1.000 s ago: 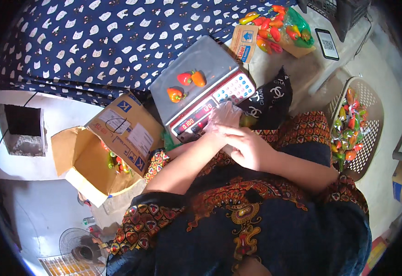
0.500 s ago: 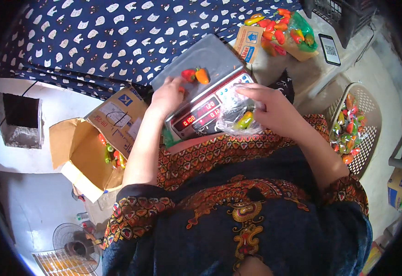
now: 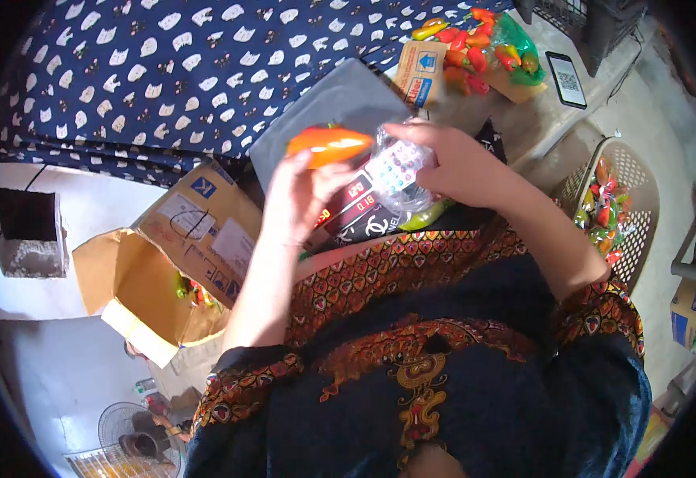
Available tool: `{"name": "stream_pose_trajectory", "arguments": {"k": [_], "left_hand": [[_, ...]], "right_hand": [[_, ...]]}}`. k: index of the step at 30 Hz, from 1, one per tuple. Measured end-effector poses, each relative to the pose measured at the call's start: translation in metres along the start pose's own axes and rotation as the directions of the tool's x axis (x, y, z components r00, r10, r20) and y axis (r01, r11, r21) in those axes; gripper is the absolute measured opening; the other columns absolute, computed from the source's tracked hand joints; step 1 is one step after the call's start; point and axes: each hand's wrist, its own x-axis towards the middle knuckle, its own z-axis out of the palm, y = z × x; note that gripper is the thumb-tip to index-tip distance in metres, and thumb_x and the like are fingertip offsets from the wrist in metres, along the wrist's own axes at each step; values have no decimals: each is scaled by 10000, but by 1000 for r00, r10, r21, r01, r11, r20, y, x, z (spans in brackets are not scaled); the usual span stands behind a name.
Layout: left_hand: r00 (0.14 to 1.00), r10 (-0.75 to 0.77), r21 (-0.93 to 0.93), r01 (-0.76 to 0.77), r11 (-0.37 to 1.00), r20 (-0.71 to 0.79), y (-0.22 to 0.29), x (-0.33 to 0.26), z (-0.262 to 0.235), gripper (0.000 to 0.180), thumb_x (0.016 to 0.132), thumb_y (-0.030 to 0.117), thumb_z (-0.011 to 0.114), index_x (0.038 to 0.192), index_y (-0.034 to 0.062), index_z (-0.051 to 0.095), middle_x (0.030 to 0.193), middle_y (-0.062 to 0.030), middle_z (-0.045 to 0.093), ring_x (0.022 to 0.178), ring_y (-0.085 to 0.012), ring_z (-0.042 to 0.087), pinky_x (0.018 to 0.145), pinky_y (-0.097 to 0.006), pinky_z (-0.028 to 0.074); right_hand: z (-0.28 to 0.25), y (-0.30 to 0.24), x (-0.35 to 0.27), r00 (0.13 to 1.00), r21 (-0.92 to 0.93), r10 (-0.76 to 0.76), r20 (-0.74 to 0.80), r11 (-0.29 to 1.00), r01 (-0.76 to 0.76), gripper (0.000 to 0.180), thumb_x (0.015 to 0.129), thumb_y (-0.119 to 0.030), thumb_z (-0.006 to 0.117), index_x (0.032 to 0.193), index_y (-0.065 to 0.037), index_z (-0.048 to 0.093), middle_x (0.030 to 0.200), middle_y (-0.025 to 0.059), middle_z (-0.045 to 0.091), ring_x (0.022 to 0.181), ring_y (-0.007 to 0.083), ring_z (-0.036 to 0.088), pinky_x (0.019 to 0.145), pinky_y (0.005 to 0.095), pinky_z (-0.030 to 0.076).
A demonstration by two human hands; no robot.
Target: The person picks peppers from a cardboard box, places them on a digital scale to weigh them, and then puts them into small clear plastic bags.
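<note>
My left hand (image 3: 304, 191) grips an orange pepper (image 3: 326, 146), slightly blurred, above the scale's grey tray (image 3: 332, 92). Whether a second pepper is in those fingers I cannot tell. Close by on the right, my right hand (image 3: 455, 163) is closed on the edge of a clear plastic bag (image 3: 400, 179). A green pepper (image 3: 428, 215) lies in the lower part of this bag. Below the hands, the scale's lit red display (image 3: 357, 197) is partly covered by the bag and by a black printed cloth or bag (image 3: 372, 225).
An opened cardboard box (image 3: 149, 271) with peppers inside stands at the left. Loose peppers (image 3: 475, 52) lie beside a green bag (image 3: 517, 48) at the back right, near a phone (image 3: 567, 80). A beige perforated basket (image 3: 639, 191) holds bagged peppers at the right.
My left hand has lifted the orange pepper off the tray and moved it toward the bag. My right hand has shifted slightly left, raising the bag's opening near the pepper.
</note>
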Motion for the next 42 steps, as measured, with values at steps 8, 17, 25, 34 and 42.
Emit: {"name": "stream_pose_trajectory", "arguments": {"k": [8, 17, 25, 34, 42], "left_hand": [[993, -110, -136, 115, 984, 42, -67, 17, 39, 440, 843, 237, 548, 1220, 31, 452, 1173, -117, 556, 1112, -241, 524, 960, -408, 400], [997, 41, 949, -77, 304, 68, -40, 17, 58, 463, 789, 133, 553, 1218, 6, 433, 1058, -168, 598, 1040, -239, 584, 866, -368, 456], [846, -474, 901, -379, -209, 246, -80, 45, 67, 346, 759, 239, 610, 1034, 28, 615, 968, -193, 650, 917, -329, 636, 784, -422, 501], [938, -344, 789, -237, -567, 35, -20, 15, 92, 270, 761, 292, 631, 920, 77, 671, 780, -143, 664, 748, -304, 659, 680, -425, 516], [949, 285, 904, 236, -357, -135, 18, 67, -2, 417, 903, 449, 486, 1089, 96, 609, 881, -166, 680, 873, -322, 656, 753, -426, 505]], "right_hand": [[8, 6, -11, 981, -223, -178, -79, 962, 157, 631, 677, 37, 484, 1307, 34, 454, 1290, 230, 497, 1245, 316, 454, 1008, 345, 370], [1, 11, -18, 972, -204, -190, -139, 966, 160, 574, 676, 7, 527, 1247, 59, 493, 1281, 237, 500, 1223, 343, 456, 1032, 372, 364], [9, -11, -17, 976, -111, -213, -40, 972, 207, 635, 614, 85, 474, 1248, 58, 503, 1249, 226, 537, 1203, 318, 494, 1033, 339, 369], [-1, -2, -11, 992, -78, -127, -29, 989, 124, 577, 664, 60, 470, 1236, 12, 535, 1238, 183, 554, 972, 257, 607, 840, 317, 486], [-14, -10, 1, 999, 58, -28, -27, 998, 30, 486, 724, 21, 507, 1193, -62, 598, 1174, 143, 601, 734, 178, 629, 653, 284, 529]]}}
